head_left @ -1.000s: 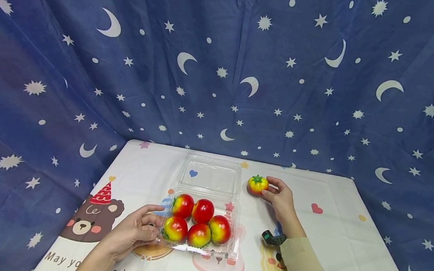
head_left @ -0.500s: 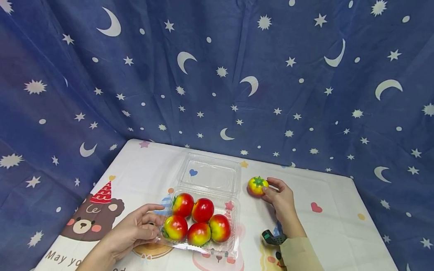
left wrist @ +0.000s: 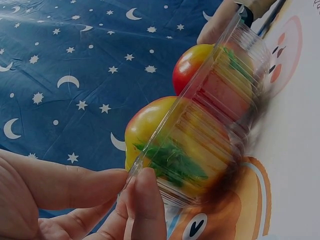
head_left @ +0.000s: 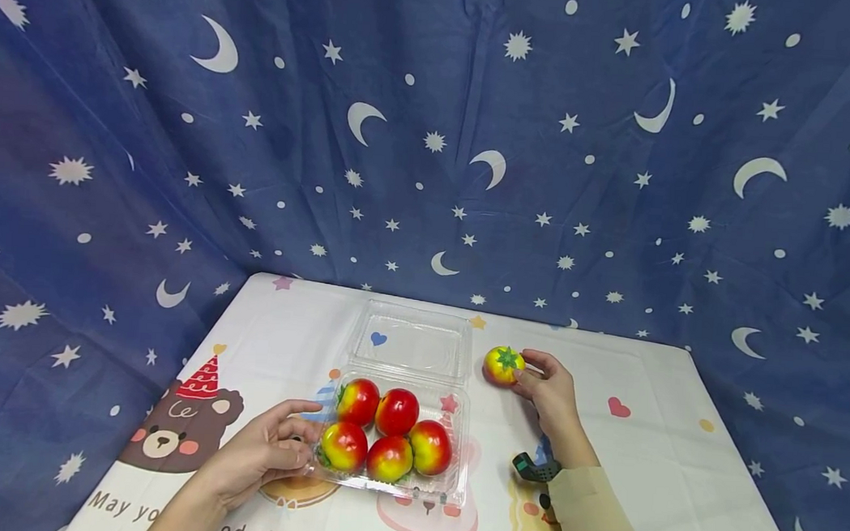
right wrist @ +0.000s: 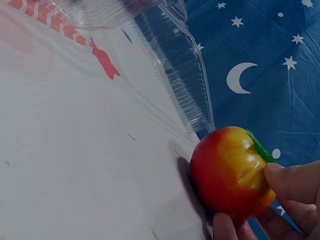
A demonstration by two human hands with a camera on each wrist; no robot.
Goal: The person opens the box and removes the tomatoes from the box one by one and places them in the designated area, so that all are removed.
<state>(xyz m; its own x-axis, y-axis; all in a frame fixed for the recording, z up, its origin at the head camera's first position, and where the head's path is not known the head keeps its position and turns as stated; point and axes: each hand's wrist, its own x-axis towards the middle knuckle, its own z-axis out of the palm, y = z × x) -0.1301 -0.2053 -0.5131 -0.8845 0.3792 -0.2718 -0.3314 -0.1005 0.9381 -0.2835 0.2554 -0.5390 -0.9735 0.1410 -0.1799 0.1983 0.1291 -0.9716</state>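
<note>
My left hand [head_left: 271, 451] pinches the left rim of a clear plastic clamshell box [head_left: 455, 483] between thumb and fingers. Inside the box lie several red-and-yellow tomato-like fruits [head_left: 390, 459] with green leafy tops, bunched toward its left and front. The hinged lid [head_left: 413, 342] is folded back, flat behind the box. To the right of the lid, my right hand [head_left: 549, 391] grips one more tomato-like fruit [head_left: 504, 366], its green top facing up toward the head camera. In the right wrist view, the thumb presses beside the leaves of this fruit [right wrist: 230, 172] and fingertips show underneath.
A white tablecloth [head_left: 648, 442] printed with cartoon animals, hearts and lettering covers the table. Behind it hangs a blue curtain [head_left: 401, 175] with moons and stars. A dark strap with a small device [head_left: 537, 467] circles the right wrist.
The fruit in my right hand has tilted, so its green top turns more toward the head camera. My left hand and the box have stayed in place.
</note>
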